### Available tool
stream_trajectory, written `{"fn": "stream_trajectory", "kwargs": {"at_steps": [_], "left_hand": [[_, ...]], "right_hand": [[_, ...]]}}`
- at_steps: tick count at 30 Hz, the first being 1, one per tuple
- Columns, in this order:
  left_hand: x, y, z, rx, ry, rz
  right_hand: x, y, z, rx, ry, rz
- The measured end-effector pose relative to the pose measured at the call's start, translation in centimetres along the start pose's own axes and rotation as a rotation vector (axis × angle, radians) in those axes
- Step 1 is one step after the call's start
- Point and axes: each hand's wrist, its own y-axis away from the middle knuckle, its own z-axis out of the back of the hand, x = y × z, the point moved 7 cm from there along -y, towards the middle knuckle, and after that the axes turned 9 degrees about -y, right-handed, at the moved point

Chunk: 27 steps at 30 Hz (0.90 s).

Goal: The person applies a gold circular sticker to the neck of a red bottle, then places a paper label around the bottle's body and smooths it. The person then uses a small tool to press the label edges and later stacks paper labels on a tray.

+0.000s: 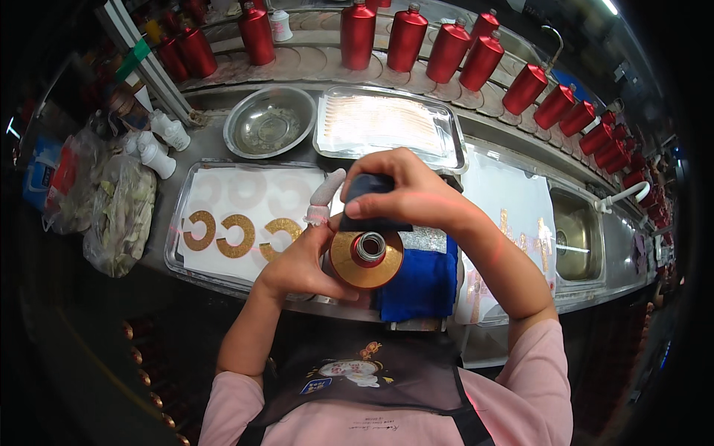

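Note:
My left hand [294, 260] is closed around a red bottle [363, 276], whose neck points up at me. A gold ring-shaped covering lies over the bottle's shoulder, around the open threaded neck. One left finger, in a whitish fabric finger cover [324, 195], sticks up beside the bottle. Between the fingers and thumb of my right hand [405, 195] is a dark flat pad [379, 218], against or just over the bottle's far side; whether they touch I cannot tell. The bottle's lower body is hidden.
Gold C-shaped pieces [236, 236] lie on white paper in a left tray. Behind stand a metal bowl [269, 123] and a tray of strips [379, 123]. A blue cloth [424, 286] is near my right forearm. Red bottles [407, 41] line a conveyor; a sink [576, 238] is right.

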Motion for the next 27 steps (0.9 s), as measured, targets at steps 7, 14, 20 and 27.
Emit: {"fn": "stream_trajectory", "kwargs": {"at_steps": [7,14,20,27], "left_hand": [[-1.2,1.5,-1.2,-0.270,-0.028,-0.334],[-1.9,2.9,-3.3,-0.644,-0.320,-0.679],[-1.7,1.8,-4.4,-0.779,-0.348,-0.771],[-0.4,1.4,-4.1,-1.073,-0.487,-0.608]], "right_hand": [[0.1,0.2,-0.1,-0.104,0.125,0.045],[1.5,7.7,-0.1,-0.398,0.350,0.441],[4.3,14.6,-6.0,-0.618,0.697,0.624],[3.8,11.8,-7.8,-0.623,0.784,0.590]]}}
